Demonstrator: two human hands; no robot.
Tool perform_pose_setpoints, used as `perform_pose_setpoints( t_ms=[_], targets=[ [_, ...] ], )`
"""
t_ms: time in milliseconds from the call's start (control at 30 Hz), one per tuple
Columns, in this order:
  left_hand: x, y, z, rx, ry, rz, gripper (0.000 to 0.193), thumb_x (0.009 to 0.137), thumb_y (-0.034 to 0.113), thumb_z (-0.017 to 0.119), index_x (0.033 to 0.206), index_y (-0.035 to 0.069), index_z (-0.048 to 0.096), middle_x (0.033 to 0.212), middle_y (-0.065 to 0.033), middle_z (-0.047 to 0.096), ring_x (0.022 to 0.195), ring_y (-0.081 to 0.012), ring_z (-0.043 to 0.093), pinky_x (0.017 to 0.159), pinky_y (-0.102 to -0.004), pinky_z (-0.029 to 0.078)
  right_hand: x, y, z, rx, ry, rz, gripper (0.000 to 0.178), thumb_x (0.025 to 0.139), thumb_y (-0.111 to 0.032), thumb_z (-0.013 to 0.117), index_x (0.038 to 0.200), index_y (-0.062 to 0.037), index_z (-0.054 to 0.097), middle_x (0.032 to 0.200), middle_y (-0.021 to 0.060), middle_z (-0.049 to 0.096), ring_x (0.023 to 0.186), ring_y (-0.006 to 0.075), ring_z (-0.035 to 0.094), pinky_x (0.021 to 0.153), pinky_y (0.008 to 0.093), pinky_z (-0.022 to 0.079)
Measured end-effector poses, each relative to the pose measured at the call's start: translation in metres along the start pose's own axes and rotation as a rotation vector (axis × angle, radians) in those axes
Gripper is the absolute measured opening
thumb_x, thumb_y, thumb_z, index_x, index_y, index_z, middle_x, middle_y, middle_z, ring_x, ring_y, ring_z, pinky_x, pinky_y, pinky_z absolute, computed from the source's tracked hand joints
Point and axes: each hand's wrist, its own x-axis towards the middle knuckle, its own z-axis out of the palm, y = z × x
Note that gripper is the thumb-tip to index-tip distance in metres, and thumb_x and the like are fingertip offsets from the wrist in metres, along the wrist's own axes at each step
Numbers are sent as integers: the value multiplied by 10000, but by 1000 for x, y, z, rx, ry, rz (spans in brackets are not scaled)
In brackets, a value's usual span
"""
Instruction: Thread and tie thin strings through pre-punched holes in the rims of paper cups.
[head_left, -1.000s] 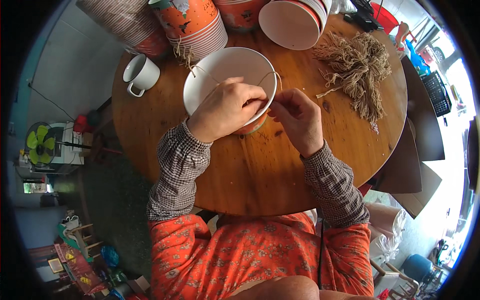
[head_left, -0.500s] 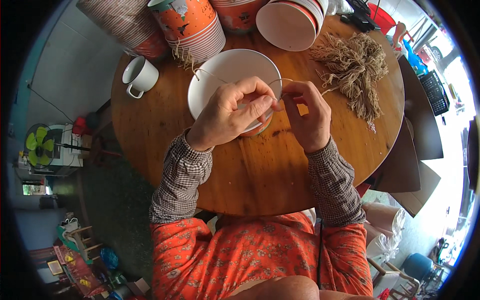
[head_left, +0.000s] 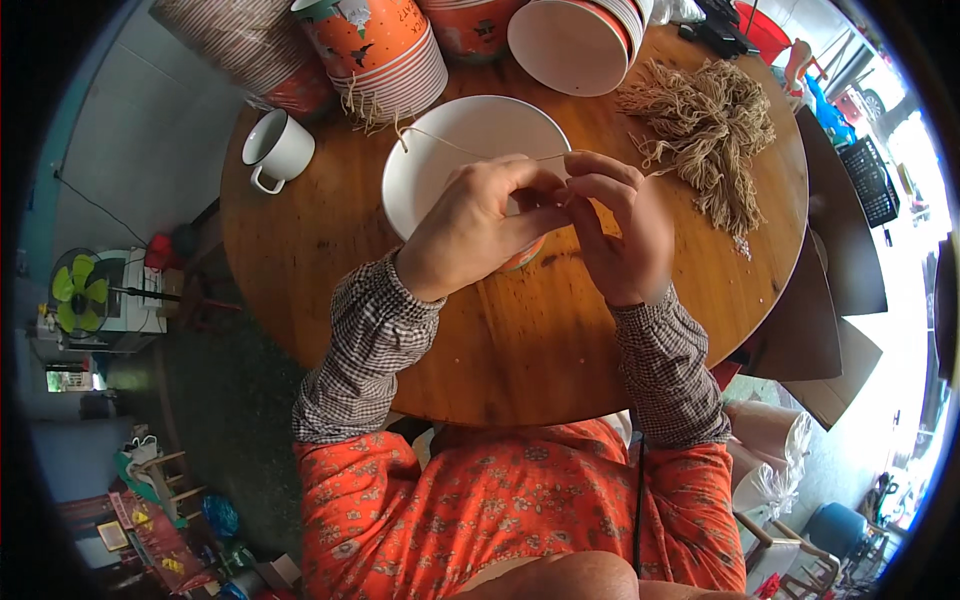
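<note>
In front of me a paper bucket [head_left: 425, 170] with a white inside and a bit of orange outside stands on the round wooden table, its mouth facing up at me. A thin beige string [head_left: 440, 139] runs from the far left of its rim across the mouth to my fingers. My left hand [head_left: 485, 220] is closed over the bucket, thumb and fingers pinching the string. Close against it, my right hand [head_left: 622, 225] also pinches the string, near the bucket's right rim. The fingertips meet, and the string's end between them is too small to make out.
A tangled bundle of beige strings [head_left: 715, 140] lies at the table's right. Stacked orange paper buckets [head_left: 385, 60] stand at the back, with white-mouthed ones [head_left: 568, 48] tipped on their side. A white enamel mug [head_left: 285, 148] sits at the left. Cardboard [head_left: 795, 310] stands beyond the right edge.
My left hand has shifted slightly right, and the fingertips have come closer together. The bucket has moved a little to the right, and the string across its mouth shows more.
</note>
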Motion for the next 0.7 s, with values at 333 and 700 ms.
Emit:
perform_pose_setpoints(
  t_ms=[333, 700],
  targets=[
    [1, -4, -2, -340, -63, -167, 144, 896, 91, 642, 976, -27, 666, 911, -45, 692, 850, -91, 632, 770, -223, 502, 0, 12, -2, 159, 178, 327, 182, 798, 72, 653, 958, -7, 613, 972, 106, 635, 814, 170, 626, 710, 270, 512],
    [8, 1, 9, -159, -96, -66, 189, 885, 128, 672, 996, -25, 683, 868, -73, 700, 796, -85, 627, 724, -239, 512, 4, -1, -6, 156, 48, 261, 164, 769, 72, 672, 903, -19, 645, 868, 81, 640, 812, 184, 636, 727, 282, 506]
  ],
)
